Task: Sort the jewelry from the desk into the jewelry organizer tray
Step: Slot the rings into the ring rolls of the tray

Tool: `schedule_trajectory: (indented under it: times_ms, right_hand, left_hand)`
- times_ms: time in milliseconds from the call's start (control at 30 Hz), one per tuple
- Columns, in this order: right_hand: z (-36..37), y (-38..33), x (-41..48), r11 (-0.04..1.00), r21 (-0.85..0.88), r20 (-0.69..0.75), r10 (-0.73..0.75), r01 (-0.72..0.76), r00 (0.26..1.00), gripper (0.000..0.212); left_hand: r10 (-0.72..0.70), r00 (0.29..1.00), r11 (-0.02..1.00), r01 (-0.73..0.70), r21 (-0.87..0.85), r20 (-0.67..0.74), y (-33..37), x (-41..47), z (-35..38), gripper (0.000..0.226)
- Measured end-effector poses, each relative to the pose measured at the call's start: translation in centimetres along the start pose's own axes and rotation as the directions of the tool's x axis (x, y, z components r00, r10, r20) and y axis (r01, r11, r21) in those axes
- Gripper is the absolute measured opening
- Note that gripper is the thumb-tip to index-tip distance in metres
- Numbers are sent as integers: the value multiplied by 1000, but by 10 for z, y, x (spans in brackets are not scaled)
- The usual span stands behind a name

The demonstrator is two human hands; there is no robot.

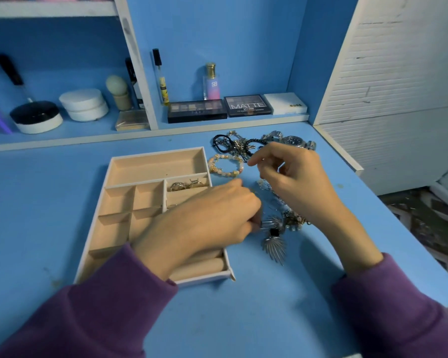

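Just right of the beige compartmented organizer tray (155, 169) on the blue desk (269, 306), the left hand (204, 218) seems to pinch a silver fan-shaped earring (269, 223). Its twin (274, 249) lies lengthwise, fan toward the person. Whether the curled right hand (292, 182) grasps anything, I cannot tell. The black palette (247, 105) reads "MATTE" and the pink bottle (212, 86) "SB".

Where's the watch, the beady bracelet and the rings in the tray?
watch (292, 140): head view, on its dial.
bead bracelet (228, 173): head view, on its near beads.
rings (177, 186): head view, on the left ring.
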State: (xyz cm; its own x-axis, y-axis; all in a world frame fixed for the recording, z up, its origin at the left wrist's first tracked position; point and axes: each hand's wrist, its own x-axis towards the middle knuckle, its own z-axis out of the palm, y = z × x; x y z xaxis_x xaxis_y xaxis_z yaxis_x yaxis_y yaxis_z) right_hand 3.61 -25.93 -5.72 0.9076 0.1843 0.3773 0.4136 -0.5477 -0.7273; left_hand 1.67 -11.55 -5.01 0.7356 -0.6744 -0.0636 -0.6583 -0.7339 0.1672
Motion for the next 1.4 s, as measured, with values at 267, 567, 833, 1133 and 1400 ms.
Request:
schedule_trajectory:
  times_ms: [267,567,833,1133,1400]
  right_hand:
    - [-10,4,2,997,-15,-45,74,-74,996,22]
    - [-32,11,0,967,-239,294,157,-87,943,15]
    - [-32,13,-2,913,-405,399,229,-54,888,23]
    - [-31,11,-2,907,-385,347,314,-171,884,19]
    - [-28,10,-2,931,-344,352,246,-119,903,18]
  left_hand:
    - [-6,993,996,-6,-91,-121,-7,-12,-8,14]
    - [-226,923,889,64,-454,-313,-10,-22,-5,6]
    - [-252,895,871,45,-489,-368,-5,-22,-5,7]
    - [-243,890,858,12,-513,-387,-3,-24,-8,6]
    - [-279,825,877,10,-481,-492,-7,-26,-11,11]
